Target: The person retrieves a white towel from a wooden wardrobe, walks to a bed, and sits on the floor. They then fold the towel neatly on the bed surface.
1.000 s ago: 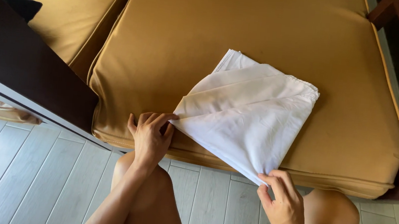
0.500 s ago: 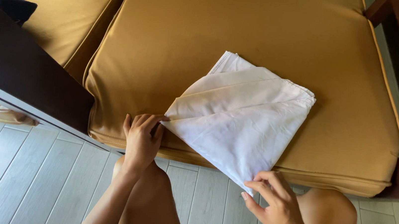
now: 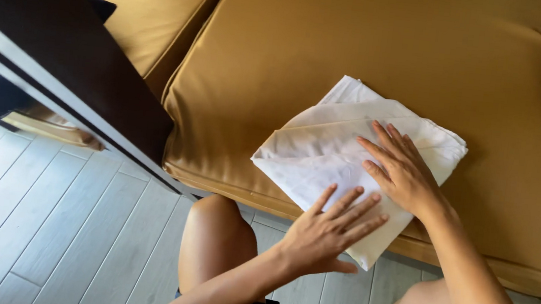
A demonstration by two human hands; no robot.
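STEP: pressing flat a folded white cloth [image 3: 324, 158] at near edge of mustard seat cushion [image 3: 363, 54] | GRIP: left hand [image 3: 326, 230] and right hand [image 3: 401, 170] both spread flat on cloth, clasping nothing | NEXT: likely calls for smoothing creases evenly outward.

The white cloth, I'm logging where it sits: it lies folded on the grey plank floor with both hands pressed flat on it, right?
Not quite. The head view shows the folded white cloth on the mustard seat cushion, not the floor. Both the left hand and right hand do lie flat on it.
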